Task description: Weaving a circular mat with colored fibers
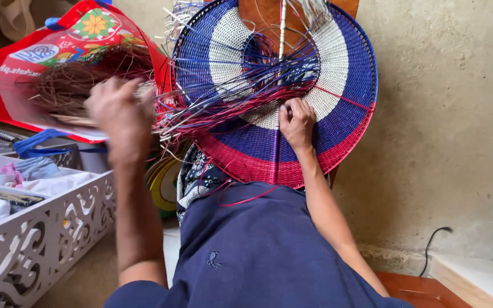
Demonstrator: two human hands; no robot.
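The round woven tray stands tilted on the lap, looking light, stiff and springy, the right hand pinching its weave near the centre, best held there, while the blurred left hand seems closed on loose strands

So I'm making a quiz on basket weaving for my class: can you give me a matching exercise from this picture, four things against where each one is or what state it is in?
Things:
1. right hand
2. left hand
3. red bag
4. white crate

Places or states:
A. lower left, with cloth inside
B. pressed on the round woven disc
C. blurred, raised at the loose strands
D. upper left, full of brown fibre

Pairs: 1-B, 2-C, 3-D, 4-A
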